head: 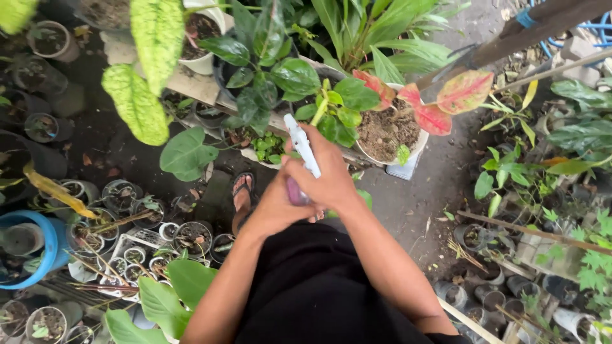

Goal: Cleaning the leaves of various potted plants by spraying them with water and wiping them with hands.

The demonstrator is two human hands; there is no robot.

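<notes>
Green leaves crowd every side of the ground. Largest of the containers is a blue tub [46,253] at the left edge, with a grey pot standing inside it. Beyond the hands sits a white pot [417,145] filled with brown soil and a plant with red and pink leaves [464,91]. Another white pot [203,62] at the top holds dark soil. Left of the person's sandalled foot [242,192], a white tray [129,243] carries several small round pots [193,237], most with dark soil and thin sprouts or dry stalks. More small dark pots [473,236] stand among seedlings on the right; their contents are hard to tell.

Both hands meet at the middle, above the black-clothed lap. A small spray bottle [302,145] with a white head stands between them, its nozzle tilted up and away toward the green plant. Its right hand [326,173] is closed around the head and neck. Cupped beneath, the left hand [275,205] grips the purplish body, mostly hidden.
</notes>
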